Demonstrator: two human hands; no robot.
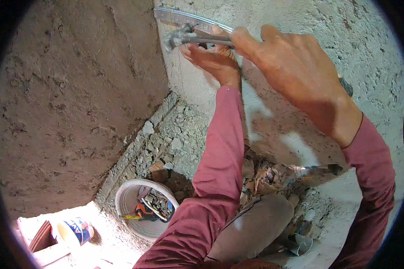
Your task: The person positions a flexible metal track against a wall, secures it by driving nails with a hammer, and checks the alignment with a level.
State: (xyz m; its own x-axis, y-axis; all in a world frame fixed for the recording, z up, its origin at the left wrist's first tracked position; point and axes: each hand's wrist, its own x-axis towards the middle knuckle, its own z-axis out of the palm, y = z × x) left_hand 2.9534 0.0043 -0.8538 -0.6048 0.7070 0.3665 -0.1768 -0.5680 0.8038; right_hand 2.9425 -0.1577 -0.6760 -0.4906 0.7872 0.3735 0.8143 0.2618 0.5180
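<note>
Right hand [296,67] was wrapped round the hammer [213,40], raised in front of the pale wall [274,13] near its left edge. Left hand [215,65] was just below the metal strip [188,19], fingers curled up; hammer hid part of it, couldn't tell if they pinched anything.

Handling, my read: hammer stiff, head-heavy, grey crust on the head; best held low on the handle. Strip lay along the wall, 1 end near the left edge. Looked light, thin, smooth, bendable; I'd grip it by its long edges.

Containers: 2. White bucket [121,193] near the brown wall's [67,107] bottom edge: orange-black tape measure [146,210], small grey bits [159,201], maybe nails. White-blue tub [78,231] sat tipped farther left; couldn't make out contents.
</note>
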